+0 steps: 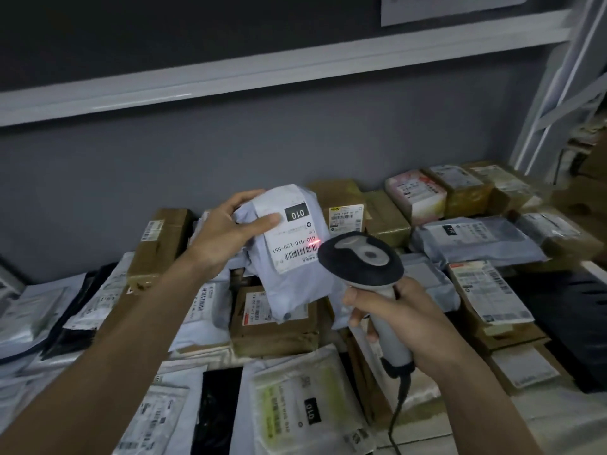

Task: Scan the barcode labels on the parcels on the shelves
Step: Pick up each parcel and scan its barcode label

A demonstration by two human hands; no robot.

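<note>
The left grip (pixel 226 231) clasps a pale grey plastic mailer parcel (pixel 289 257), fingers curled over its top edge and thumb pressed on the upper corner of its white barcode label (pixel 295 238), holding it lifted above the parcels lying on the shelf. The label reads upside down, with "010" in a black box and "010-010-L30-551" beneath it. The right grip (pixel 394 316) is wrapped round the handle of a grey handheld barcode scanner with a black head (pixel 361 257), its black cable (pixel 399 408) trailing down toward the camera. The scanner's head sits just beside the held mailer's right edge, and a red glow (pixel 313 243) falls on the label at the end of its barcode. Directly below the held mailer lies a brown cardboard box (pixel 276 326) with its own label. To the mailer's left a tall brown carton (pixel 157 244) stands among flat grey and black mailers. To its right more cardboard boxes and a grey mailer (pixel 476 239) marked "010" fill the shelf. Behind the mailer is a grey wall, crossed higher up by a white shelf rail (pixel 262 77).
</note>
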